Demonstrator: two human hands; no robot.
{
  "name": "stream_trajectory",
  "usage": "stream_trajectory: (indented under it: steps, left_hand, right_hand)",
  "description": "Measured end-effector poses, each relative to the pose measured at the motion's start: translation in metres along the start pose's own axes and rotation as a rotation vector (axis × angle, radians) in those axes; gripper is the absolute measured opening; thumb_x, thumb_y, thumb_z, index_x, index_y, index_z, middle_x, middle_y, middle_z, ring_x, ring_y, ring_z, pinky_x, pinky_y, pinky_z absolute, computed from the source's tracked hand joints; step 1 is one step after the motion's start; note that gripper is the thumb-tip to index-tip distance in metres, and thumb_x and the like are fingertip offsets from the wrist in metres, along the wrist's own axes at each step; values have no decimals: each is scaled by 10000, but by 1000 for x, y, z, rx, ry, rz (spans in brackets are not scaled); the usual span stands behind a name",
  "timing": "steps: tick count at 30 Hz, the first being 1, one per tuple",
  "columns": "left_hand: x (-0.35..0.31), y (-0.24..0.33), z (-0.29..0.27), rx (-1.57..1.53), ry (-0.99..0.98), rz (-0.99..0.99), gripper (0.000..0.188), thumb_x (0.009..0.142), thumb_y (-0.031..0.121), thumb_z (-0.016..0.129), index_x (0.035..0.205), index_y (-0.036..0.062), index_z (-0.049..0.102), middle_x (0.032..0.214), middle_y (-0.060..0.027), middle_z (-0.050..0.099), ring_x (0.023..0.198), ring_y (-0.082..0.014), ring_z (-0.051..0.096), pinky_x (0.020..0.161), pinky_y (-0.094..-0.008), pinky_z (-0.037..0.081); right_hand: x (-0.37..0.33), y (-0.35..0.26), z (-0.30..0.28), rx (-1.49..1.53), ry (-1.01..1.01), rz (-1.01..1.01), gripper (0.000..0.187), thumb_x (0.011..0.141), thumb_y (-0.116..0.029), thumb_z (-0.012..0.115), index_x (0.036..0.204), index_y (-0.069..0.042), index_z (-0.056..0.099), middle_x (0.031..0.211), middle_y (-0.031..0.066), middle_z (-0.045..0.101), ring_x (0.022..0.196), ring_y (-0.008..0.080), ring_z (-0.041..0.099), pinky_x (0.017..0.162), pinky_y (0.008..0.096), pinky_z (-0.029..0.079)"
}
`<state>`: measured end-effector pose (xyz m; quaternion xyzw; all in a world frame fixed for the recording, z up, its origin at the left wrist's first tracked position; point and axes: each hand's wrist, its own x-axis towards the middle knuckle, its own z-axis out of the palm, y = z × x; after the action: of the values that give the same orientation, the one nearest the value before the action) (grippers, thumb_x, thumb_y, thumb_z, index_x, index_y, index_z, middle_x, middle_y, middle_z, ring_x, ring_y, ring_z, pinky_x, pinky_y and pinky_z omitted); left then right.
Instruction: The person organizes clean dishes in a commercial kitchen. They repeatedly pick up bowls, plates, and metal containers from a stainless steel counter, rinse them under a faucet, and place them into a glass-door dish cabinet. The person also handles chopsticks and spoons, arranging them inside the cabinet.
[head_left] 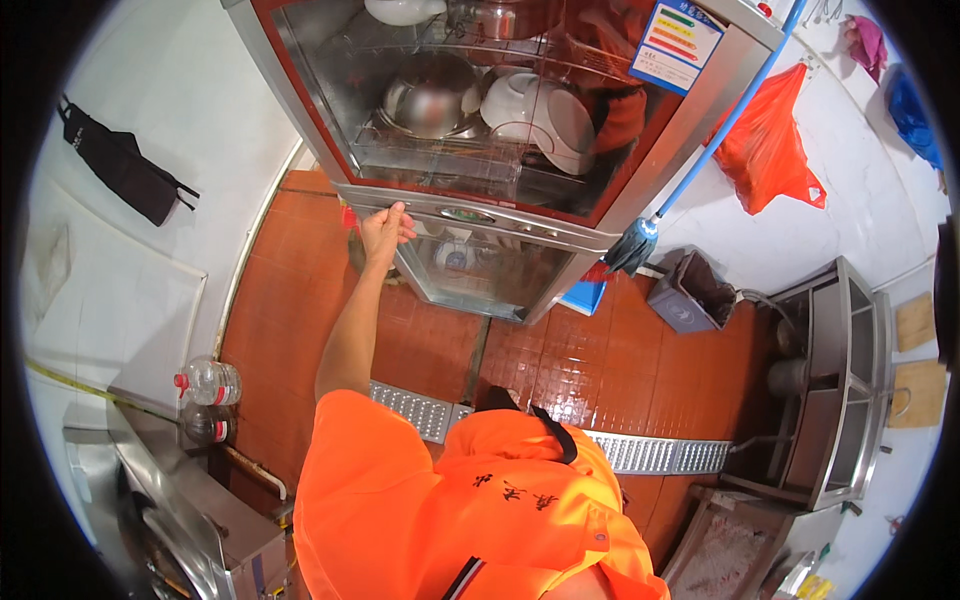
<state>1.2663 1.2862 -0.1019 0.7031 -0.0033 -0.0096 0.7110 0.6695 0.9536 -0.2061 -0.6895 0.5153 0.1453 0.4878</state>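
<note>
My left hand (385, 235) reaches forward to a tall metal cabinet with glass doors. Its fingers are curled closed at the lower left edge of the upper cabinet door (450, 193), which has a red border. Behind that glass, a round steel pot (432, 95) and white bowls (535, 115) stand on wire racks. The lower glass door (480, 270) sits just beneath my hand. My right hand does not show; only the orange shirt (500, 500) is visible on that side.
Right of the cabinet are a blue-handled mop (632, 246), a grey waste bin (692, 292) and a hanging red bag (770, 145). A metal drain grate (650, 453) crosses the tiled floor. Plastic bottles (210, 383) stand at left; a steel rack (835, 380) is at right.
</note>
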Motion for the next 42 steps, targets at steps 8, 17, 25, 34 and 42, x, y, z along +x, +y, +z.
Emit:
stream_trajectory:
  steps: [8,17,25,34,42]
  left_hand:
    - [-33,-7,19,-55,-83,-16,408,868,381,609,712,4,633,675,-79,643,534,-131,620,462,-207,448]
    - [-81,-5,112,91,-288,0,387,844,339,642,693,-17,648,643,-75,645,521,-108,611,467,-212,461]
    - [-80,4,151,203,-248,147,417,837,352,648,682,-35,657,603,-82,642,498,-105,608,459,-226,472]
    - [-83,18,160,221,-241,160,426,847,351,638,684,-43,656,602,-87,642,488,-116,610,458,-235,484]
    - [-71,7,159,36,-335,45,391,847,319,643,685,-37,649,616,-95,641,484,-124,612,436,-221,476]
  right_hand:
    - [-6,5,6,23,11,10,158,779,-86,527,737,-16,662,614,127,613,560,224,634,486,367,495]
    - [-13,16,11,60,32,21,157,779,-95,533,732,-22,664,617,128,616,566,221,634,494,365,492]
    - [-17,26,12,86,42,29,156,779,-102,539,727,-27,666,620,128,618,572,219,635,500,364,490]
    - [-17,29,13,97,45,41,156,779,-111,546,722,-34,668,624,129,621,578,217,635,508,362,487]
    - [-14,29,14,101,42,52,155,780,-119,552,717,-39,670,627,130,623,584,215,635,514,360,484]
